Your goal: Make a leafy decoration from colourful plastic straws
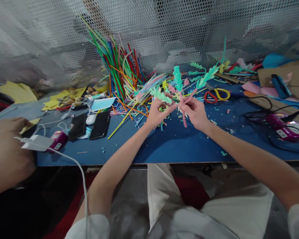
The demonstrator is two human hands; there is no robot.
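My left hand (pixel 157 112) and my right hand (pixel 196 113) meet above the blue table, with fingertips closed around a pipe-cleaner plant. Its fuzzy pink stem (pixel 184 121) points down between them. Mint-green leafy sprigs branch out at the top: one upright sprig (pixel 177 79), one leaning right (pixel 207 78), and one to the left over my left fingers. My right fingers pinch the pink stem near its branching point. My left thumb and fingers press together beside it, partly hiding what they grip. Small pink and yellow pieces lie just behind.
A bundle of colored pipe cleaners (pixel 119 71) leans on the perforated metal panel (pixel 149 36). Scissors (pixel 221 94) lie right of my hands. Phones (pixel 99 125), a blue mask (pixel 103 104) and purple power strips (pixel 58 141) are about. Another person's hand (pixel 12 142) rests at left.
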